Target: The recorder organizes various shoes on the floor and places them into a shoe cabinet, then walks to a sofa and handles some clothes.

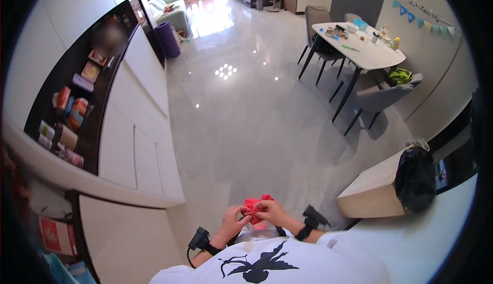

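Close in front of my body, both hands hold a crumpled bright red, soft piece [251, 202] that looks like cloth or thin plastic; its exact kind cannot be made out. My left hand [232, 223] pinches its near left part, thumb and fingers pressed together. From the right, my right hand [272, 212] grips it the same way, fingertips almost meeting those of the left. Part of the red piece sticks up beyond the fingers, and a pinkish bit [260, 225] hangs below them. Each wrist wears a black strap with a small device.
A long white cabinet [134, 114] with a dark, item-filled shelf runs along the left. At the right stand a wooden box [372, 191] and a black bag [415, 178]. Farther off are a white table [380, 54] and grey chairs [382, 100] on a shiny grey floor [236, 130].
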Tool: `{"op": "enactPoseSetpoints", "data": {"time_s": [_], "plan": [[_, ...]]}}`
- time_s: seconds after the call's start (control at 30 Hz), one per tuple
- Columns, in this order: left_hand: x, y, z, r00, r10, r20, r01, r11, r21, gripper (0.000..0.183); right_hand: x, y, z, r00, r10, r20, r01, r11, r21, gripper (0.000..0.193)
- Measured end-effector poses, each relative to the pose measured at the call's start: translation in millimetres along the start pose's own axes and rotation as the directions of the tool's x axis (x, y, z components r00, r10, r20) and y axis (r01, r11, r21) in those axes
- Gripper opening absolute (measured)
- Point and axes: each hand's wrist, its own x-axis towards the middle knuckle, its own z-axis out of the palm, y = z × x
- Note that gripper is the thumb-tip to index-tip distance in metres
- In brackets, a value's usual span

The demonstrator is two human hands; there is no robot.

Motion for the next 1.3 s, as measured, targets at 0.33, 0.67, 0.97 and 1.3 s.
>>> {"op": "enactPoseSetpoints", "data": {"time_s": [0.33,0.67,0.97,1.3], "plan": [[201,-42,25,0.923,0.040,0.383,0.043,0.978,-0.206,0.023,106,34,-79,0.881,0.418,-0.222,-0.339,0.885,0.320,0.024],[487,-76,-59,0.957,0.152,0.248,-0.109,0.978,-0.180,0.033,369,-29,-263,0.895,0.030,-0.446,-0.020,0.999,0.026,0.016],[708,-68,-103,0.608,0.059,0.792,0.095,0.985,-0.146,0.013,549,44,-402,0.744,0.355,-0.566,-0.214,0.929,0.301,0.017],[996,-51,-142,0.593,0.025,0.805,0.241,0.948,-0.207,0.034,846,15,-586,0.881,0.311,-0.355,-0.197,0.926,0.324,0.015]]}}
